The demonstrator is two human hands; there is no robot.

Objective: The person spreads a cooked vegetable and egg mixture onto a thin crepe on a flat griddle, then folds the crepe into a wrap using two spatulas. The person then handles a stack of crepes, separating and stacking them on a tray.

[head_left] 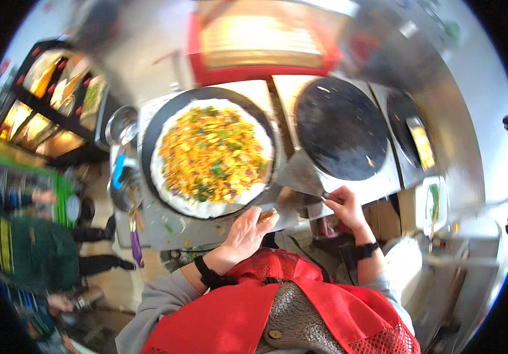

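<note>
My right hand point(348, 209) is closed round the handle of a wide metal spatula point(300, 173), its blade held between two round griddles. My left hand point(247, 234) is closed on a wooden handle point(267, 215) near the counter's front edge; a shiny blade seems to reach right from it, too blurred to be sure. Just beyond that hand, a large round flatbread point(208, 209) lies on the left black griddle point(149, 141). Chopped yellow, orange and green filling point(212, 153) covers most of it, leaving a pale rim. The right griddle point(339, 127) holds only a few scraps.
A smaller griddle point(401, 118) with a yellow-topped tool stands at the right. Metal bowls point(121, 124) and a purple-handled utensil point(136, 248) lie at the left edge. Beyond the griddles is a red-framed lit case point(260, 74). A person in dark green point(35, 251) stands at left.
</note>
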